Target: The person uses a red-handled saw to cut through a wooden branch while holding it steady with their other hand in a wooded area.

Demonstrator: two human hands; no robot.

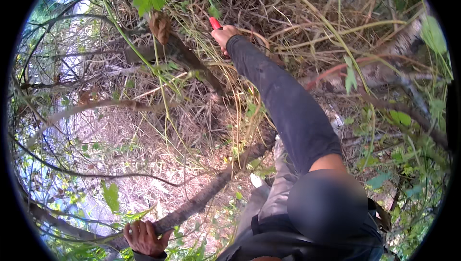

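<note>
My right hand (225, 38), at the end of an outstretched dark sleeve, is closed around the red handle (215, 23) of a tool. The tool's working end cannot be made out among the stems and dry grass. At the lower left, my left hand (146, 238) grips a thick tree branch (201, 200), its fingers curled over the bark. This branch slants up to the right, past my trousered legs (275, 192). Thin tan vine stems (236, 117) hang below my right hand, beside my forearm.
A dark leaning trunk (194, 63) stands left of my right arm, with a brown dry clump (159, 27) on it. Curved bare branches (97, 106) cross the left side. Long green vines (320, 12) and a thick pale log (381, 66) lie to the right. Dry grass covers the ground.
</note>
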